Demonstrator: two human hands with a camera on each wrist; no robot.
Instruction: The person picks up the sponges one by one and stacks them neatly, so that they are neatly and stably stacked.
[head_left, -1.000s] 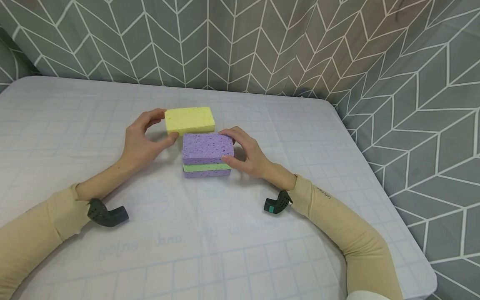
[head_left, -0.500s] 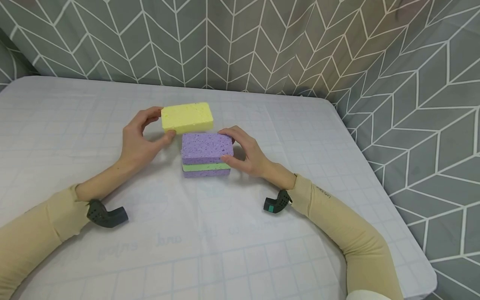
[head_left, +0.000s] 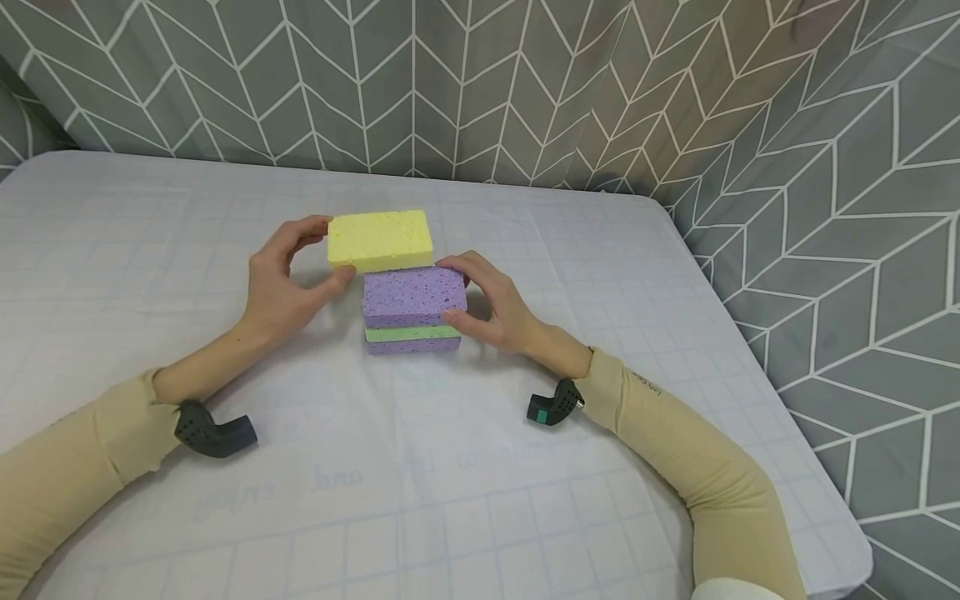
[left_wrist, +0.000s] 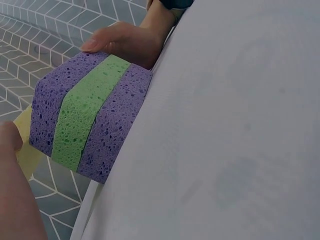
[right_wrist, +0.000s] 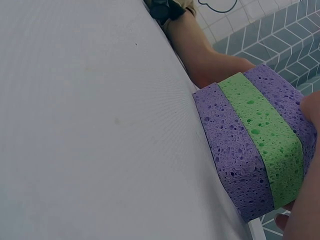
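Three sponges lie stacked on the table: a purple top sponge (head_left: 414, 297), a green sponge (head_left: 412, 334) in the middle and a purple bottom sponge (head_left: 414, 346). My right hand (head_left: 495, 307) grips the right end of the top purple one, thumb at the front and fingers behind. My left hand (head_left: 288, 271) pinches the left end of a yellow sponge (head_left: 380, 240) between thumb and fingers. This yellow sponge is raised, just behind the stack, its front edge overlapping the stack's back edge in the head view. In the left wrist view the stack hides most of it.
A white cloth with a faint grid and lettering covers the table (head_left: 420, 517). A grey curtain (head_left: 390, 83) with white chevron lines hangs along the back and right edges. Each wrist carries a dark camera mount (head_left: 216, 429).
The yellow sponge rose slightly and went left, then came back right and toward the stack with my left hand. My right hand and the stack have stayed in place.
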